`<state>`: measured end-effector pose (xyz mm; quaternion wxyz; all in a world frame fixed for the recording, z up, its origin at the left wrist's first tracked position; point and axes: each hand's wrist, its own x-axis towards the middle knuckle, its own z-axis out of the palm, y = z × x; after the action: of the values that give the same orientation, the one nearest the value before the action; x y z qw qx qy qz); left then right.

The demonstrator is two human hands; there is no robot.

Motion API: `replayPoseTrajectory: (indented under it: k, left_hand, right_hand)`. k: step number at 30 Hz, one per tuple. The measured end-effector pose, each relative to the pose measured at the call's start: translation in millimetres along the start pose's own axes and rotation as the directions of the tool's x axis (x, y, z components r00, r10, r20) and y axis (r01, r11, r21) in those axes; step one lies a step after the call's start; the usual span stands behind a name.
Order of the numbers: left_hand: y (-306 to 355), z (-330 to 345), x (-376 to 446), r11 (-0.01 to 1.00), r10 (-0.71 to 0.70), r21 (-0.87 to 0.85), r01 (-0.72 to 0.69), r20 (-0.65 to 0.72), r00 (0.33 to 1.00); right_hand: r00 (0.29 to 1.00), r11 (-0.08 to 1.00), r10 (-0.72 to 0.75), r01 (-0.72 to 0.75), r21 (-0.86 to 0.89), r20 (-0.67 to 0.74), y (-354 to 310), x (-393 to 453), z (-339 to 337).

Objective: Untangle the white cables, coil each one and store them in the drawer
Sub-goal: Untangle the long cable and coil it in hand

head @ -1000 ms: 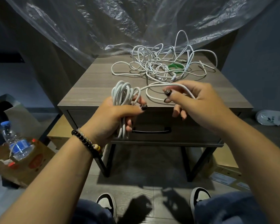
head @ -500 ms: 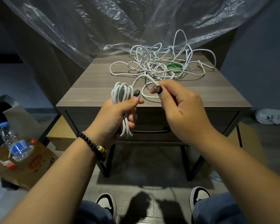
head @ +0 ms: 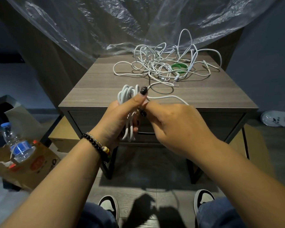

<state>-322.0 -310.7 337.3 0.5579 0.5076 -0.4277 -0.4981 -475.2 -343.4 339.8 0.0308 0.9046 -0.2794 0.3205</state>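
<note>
My left hand (head: pixel 122 117) is closed round a coil of white cable (head: pixel 127 96), its loops sticking up above the fist and hanging below it. My right hand (head: pixel 174 125) pinches the same cable's free length right beside the coil; that strand (head: pixel 169 97) arcs over the hand and runs back to a tangle of white cables (head: pixel 163 66) at the back of the table top. The drawer (head: pixel 220 122) under the top is shut, its black handle mostly hidden behind my hands.
The grey wooden side table (head: pixel 97 89) stands on black legs. A green ring (head: pixel 179 66) lies in the tangle. Clear plastic sheeting (head: pixel 122 22) hangs behind. A cardboard box with a water bottle (head: pixel 17 145) sits at left; cardboard lies under the table.
My right hand has come in from the right to the coil, bringing the loose strand against my left hand. The slack loop on the table has shortened.
</note>
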Motion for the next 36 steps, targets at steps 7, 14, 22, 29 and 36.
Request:
replayPoseTrajectory:
  k: [7,14,22,29,36]
  left_hand:
    - [6,-3,2,1.000,0.006,0.016,-0.004,-0.111,0.994]
    - [9,-14,10,0.992,0.005,-0.120,-0.042,-0.289,0.957]
    - [5,-11,11,0.959,-0.005,-0.271,-0.081,-0.305,0.952]
    - [8,-9,13,0.887,-0.027,-0.450,-0.100,-0.267,0.963]
    - [12,-6,9,0.889,0.033,-0.430,-0.158,-0.285,0.958]
  right_hand:
    - [0.997,0.995,0.033,-0.040,0.093,0.075,-11,-2,0]
    - [0.988,0.977,0.032,-0.064,0.206,0.153,-14,-3,1]
    - [0.970,0.972,-0.048,-0.009,0.236,0.238,-21,-6,6]
    - [0.974,0.964,-0.016,-0.046,0.261,0.228,-19,-6,6]
    - [0.968,0.919,0.038,-0.131,0.371,0.246,-16,-5,4]
